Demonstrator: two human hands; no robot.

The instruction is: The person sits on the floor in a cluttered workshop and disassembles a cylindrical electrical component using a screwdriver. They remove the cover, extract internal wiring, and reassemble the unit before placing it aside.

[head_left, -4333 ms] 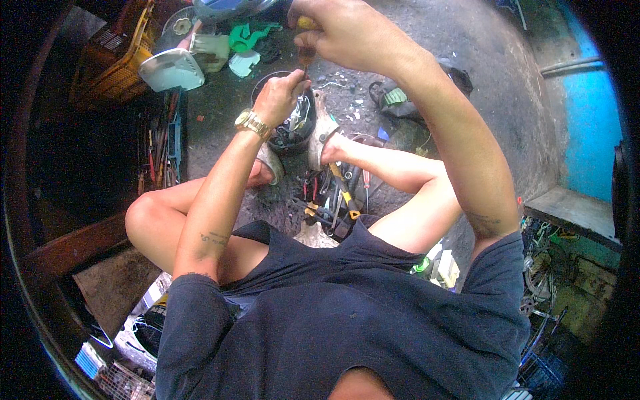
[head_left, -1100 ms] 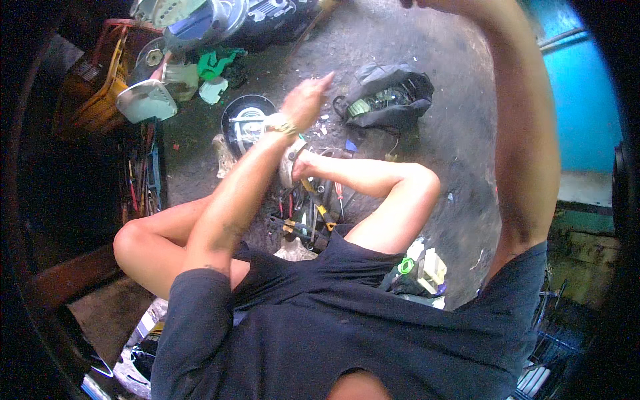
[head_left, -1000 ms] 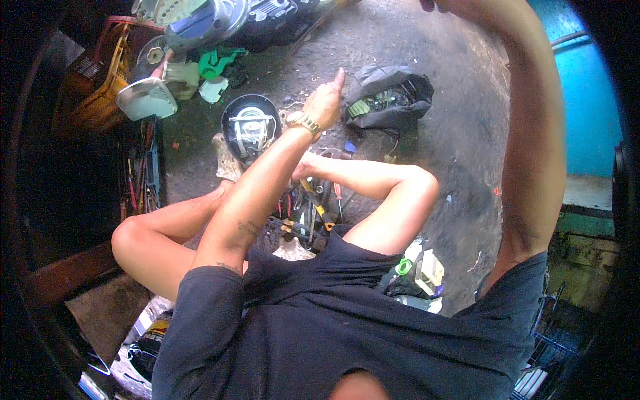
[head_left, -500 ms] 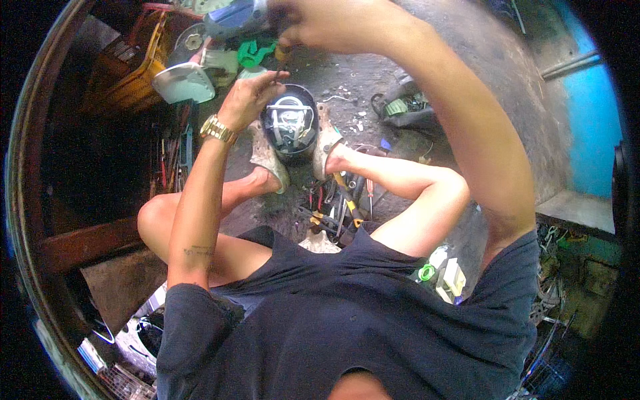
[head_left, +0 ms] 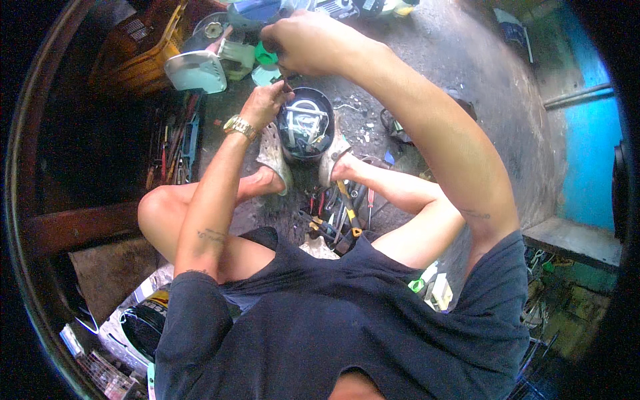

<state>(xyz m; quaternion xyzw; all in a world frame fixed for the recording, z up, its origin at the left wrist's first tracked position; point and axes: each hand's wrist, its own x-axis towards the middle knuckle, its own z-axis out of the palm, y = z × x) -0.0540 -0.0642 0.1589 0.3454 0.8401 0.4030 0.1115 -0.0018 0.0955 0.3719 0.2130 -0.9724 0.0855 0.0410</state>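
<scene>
My right hand (head_left: 299, 45) is raised at the top middle, closed around a screwdriver mostly hidden by my fingers, its dark shaft (head_left: 285, 76) pointing down. Just below and left, my left hand (head_left: 262, 105), with a watch on the wrist, pinches at that shaft's lower end; what the fingertips hold is too small to make out. Beneath both sits a round black tub (head_left: 307, 125) with a white frame and metal parts inside, between my feet in pale clogs (head_left: 273, 155). Loose tools, including a yellow-and-black one (head_left: 350, 212) and a red screwdriver (head_left: 370, 205), lie between my legs.
An orange crate (head_left: 160, 37), white plastic parts (head_left: 197, 70) and a green piece (head_left: 265, 55) lie at upper left. Long tools (head_left: 177, 140) line the left side. A dark bag (head_left: 397, 130) is partly behind my right arm; a metal ledge (head_left: 573, 243) runs below the blue wall.
My right arm has come down from the upper right to above my left hand. My left hand moved from pointing right of the tub to a pinch at its upper left.
</scene>
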